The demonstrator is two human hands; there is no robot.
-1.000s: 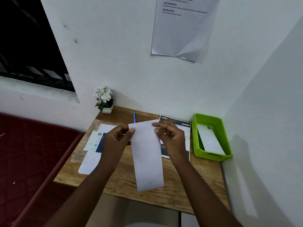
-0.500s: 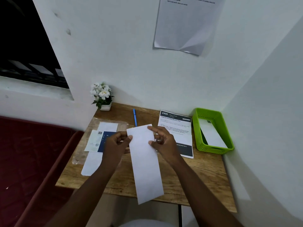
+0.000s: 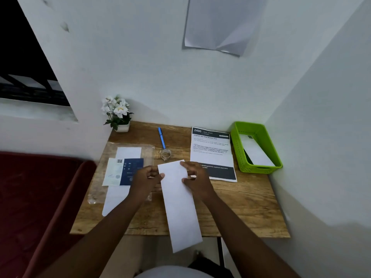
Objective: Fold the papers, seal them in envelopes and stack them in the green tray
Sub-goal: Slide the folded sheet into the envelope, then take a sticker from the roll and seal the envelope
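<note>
Folding step: left hand [image 3: 147,178] and right hand [image 3: 195,177] pinch paper [image 3: 179,199] top; next likely crease, then envelope.

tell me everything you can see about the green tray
The green tray is a bright, rectangular bin that looks like plastic, with small holes in its walls and a handle slot in the near end. It sits on the back right corner of the wooden desk, near the wall. A white envelope leans inside it. Neither hand touches it.

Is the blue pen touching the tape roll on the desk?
Cannot tell. In the head view the blue pen's near tip ends right at the tape roll's far rim, with no clear gap or contact visible.
</note>
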